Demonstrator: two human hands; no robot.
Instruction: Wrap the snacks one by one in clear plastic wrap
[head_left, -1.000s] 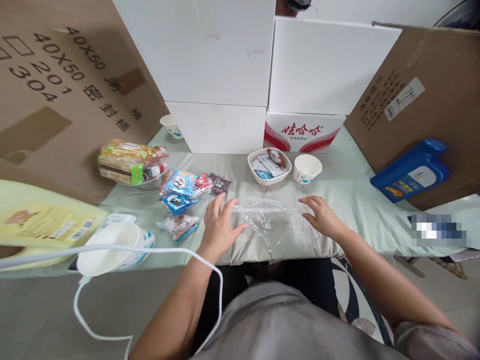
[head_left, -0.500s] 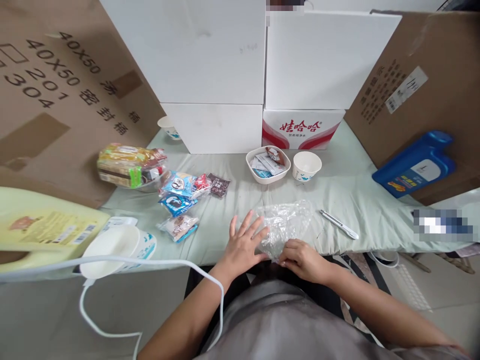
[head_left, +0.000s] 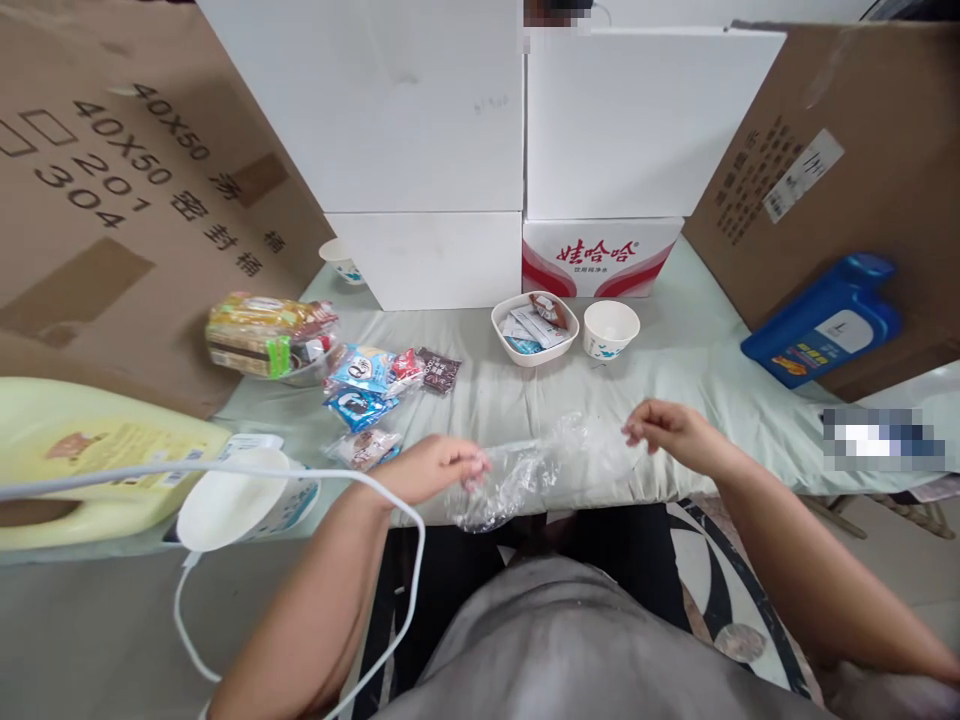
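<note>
A crumpled clear plastic bag [head_left: 536, 470] is stretched sideways between my two hands, just over the front edge of the cloth-covered table. My left hand [head_left: 442, 468] has its fingers closed on the bag's left side. At the other end, my right hand [head_left: 679, 437] pinches the bag's right side, its fingertips together. Closest to my left hand is a small snack packet [head_left: 365, 447], below a blue packet [head_left: 360, 408]. The pen is hidden from sight around my right hand and forearm.
A white bowl of sachets [head_left: 536, 350] and a paper cup [head_left: 611, 332] stand before white boxes [head_left: 450, 260]. Left are packaged snacks [head_left: 262, 335], a yellow jug [head_left: 97, 450] and another cup [head_left: 240, 500], with a white cable [head_left: 300, 470] crossing. A blue bottle [head_left: 821, 320] leans right.
My left hand has moved left and closed from spread fingers. My right hand has moved right and up. The bag is pulled wider between them, and the pen has dropped from view.
</note>
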